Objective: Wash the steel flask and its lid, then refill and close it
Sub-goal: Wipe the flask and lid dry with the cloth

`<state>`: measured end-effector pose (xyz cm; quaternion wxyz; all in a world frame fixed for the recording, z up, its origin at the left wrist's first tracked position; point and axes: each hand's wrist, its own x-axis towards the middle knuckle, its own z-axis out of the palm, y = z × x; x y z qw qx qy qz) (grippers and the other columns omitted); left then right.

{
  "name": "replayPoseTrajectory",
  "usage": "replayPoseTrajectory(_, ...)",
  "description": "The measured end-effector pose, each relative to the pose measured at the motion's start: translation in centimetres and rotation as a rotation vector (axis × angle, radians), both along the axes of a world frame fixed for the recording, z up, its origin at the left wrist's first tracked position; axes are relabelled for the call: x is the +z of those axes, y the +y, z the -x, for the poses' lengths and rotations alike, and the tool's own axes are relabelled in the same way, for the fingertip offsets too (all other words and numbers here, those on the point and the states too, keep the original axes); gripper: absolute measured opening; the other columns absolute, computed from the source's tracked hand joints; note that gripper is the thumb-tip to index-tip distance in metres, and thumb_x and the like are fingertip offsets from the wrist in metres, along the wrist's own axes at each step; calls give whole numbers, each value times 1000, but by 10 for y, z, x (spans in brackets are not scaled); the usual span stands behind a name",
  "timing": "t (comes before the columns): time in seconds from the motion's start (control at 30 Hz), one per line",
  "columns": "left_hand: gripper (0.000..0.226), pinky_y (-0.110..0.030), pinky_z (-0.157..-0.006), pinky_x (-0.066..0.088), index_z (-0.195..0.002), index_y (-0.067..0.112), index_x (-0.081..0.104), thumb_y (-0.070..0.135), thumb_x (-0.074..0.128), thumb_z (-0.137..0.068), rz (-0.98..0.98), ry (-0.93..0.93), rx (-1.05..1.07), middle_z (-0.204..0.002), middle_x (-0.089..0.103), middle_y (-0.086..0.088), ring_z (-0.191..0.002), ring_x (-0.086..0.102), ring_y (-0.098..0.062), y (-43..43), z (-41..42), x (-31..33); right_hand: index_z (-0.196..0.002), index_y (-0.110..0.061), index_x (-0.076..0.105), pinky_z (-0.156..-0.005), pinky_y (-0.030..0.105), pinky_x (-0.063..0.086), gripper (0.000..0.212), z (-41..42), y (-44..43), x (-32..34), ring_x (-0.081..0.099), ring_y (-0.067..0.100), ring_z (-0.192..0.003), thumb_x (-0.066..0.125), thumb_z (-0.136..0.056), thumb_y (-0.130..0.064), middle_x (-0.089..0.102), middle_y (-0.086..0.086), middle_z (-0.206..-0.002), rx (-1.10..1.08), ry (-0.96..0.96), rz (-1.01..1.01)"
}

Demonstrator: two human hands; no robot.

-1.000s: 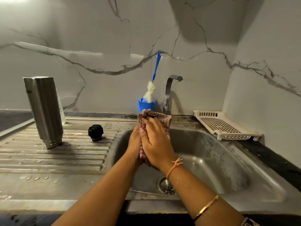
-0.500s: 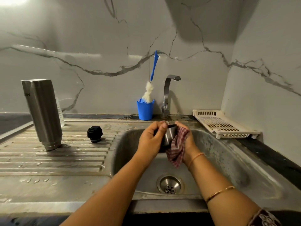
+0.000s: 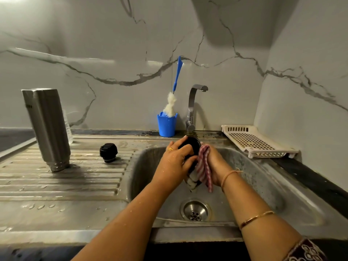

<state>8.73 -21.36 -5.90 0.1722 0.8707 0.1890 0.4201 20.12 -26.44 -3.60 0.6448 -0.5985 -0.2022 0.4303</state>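
Over the sink (image 3: 143, 166), my left hand (image 3: 175, 162) grips the flask's dark lid cup (image 3: 192, 145), fingers curled round it, while my right hand (image 3: 216, 166) clutches a checked cloth (image 3: 204, 166) against the cup. Left of the sink, the steel flask (image 3: 47, 127) stands mouth-down on the ribbed draining surface (image 3: 75, 181), with the black stopper (image 3: 108, 152) between flask and sink. Behind the sink stands the tap (image 3: 194, 104).

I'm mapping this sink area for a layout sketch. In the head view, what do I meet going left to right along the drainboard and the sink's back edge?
Steel flask standing on the drainboard → black stopper → blue cup holding a bottle brush → tap → white perforated tray.
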Motion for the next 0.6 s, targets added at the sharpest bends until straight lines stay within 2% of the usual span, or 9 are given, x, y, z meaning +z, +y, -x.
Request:
replayPoseTrajectory(0.07, 8, -41, -104, 40, -86, 15, 59, 22, 59, -91, 66, -41, 52, -124, 56, -5, -118, 48, -21, 6, 1, -2, -107, -1, 67, -92, 48, 50, 51, -3, 0, 0, 65, 32, -88, 55, -78, -40, 71, 19, -96, -42, -121, 43)
replayPoseTrajectory(0.13, 11, -39, -94, 46, -82, 19, 55, 24, 61, -90, 183, -124, 110, -110, 54, -1, -106, 50, -21, 15, 0, -7, -103, 4, 65, -86, 48, 52, 48, -2, -6, 5, 65, 33, -84, 55, -84, -39, 69, 24, -100, -22, -79, -11)
replayPoseTrajectory(0.2, 10, -38, -97, 45, -82, 23, 57, 26, 59, -91, 445, -228, 130, -118, 50, -3, -111, 50, -22, 22, -1, -9, -97, 3, 64, -76, 40, 51, 46, -6, -10, 9, 65, 30, -78, 48, -92, -40, 68, 21, -90, 23, 58, -188)
replayPoseTrajectory(0.27, 13, -42, -88, 52, -84, 26, 59, 30, 52, -95, 740, -341, 56, -117, 57, -10, -108, 57, -26, 22, -1, -8, -107, 4, 63, -79, 37, 51, 50, -13, -9, 10, 64, 29, -82, 44, -95, -41, 67, 19, -93, -25, 148, -359)
replayPoseTrajectory(0.33, 16, -41, -75, 56, -97, 19, 57, 30, 45, -99, 1111, -512, -166, -109, 64, -15, -101, 63, -29, 19, -2, -5, -115, 3, 60, -79, 36, 51, 52, -13, -8, 8, 63, 28, -85, 43, -96, -41, 65, 17, -96, -91, 207, -425)
replayPoseTrajectory(0.4, 19, -42, -73, 56, -106, 14, 54, 29, 46, -98, 1402, -628, -282, -110, 63, -16, -102, 63, -30, 18, -1, 0, -104, -1, 63, -72, 34, 49, 48, -13, -9, 8, 61, 26, -82, 39, -97, -43, 64, 14, -90, -141, 257, -407)
replayPoseTrajectory(0.47, 24, -42, -76, 55, -111, 13, 53, 30, 55, -93, 1496, -657, -273, -113, 60, -18, -103, 62, -31, 21, 0, 1, -96, -3, 62, -78, 35, 48, 49, -16, -9, 10, 60, 26, -82, 34, -98, -44, 63, 14, -88, -188, 319, -419)
replayPoseTrajectory(0.53, 47, -42, -80, 55, -120, 15, 49, 33, 68, -81, 1505, -638, -235, -119, 58, -18, -105, 60, -31, 22, 1, -1, -106, -2, 62, -92, 40, 47, 51, -18, -9, 11, 60, 30, -93, 34, -98, -44, 64, 18, -98, -259, 348, -487)
replayPoseTrajectory(0.6, 70, -43, -85, 55, -125, 20, 42, 33, 79, -67, 1305, -486, -115, -124, 55, -15, -105, 60, -29, 20, 1, -3, -117, -3, 60, -94, 41, 48, 46, -18, -7, 11, 61, 33, -105, 41, -97, -40, 64, 17, -108, -354, 310, -575)
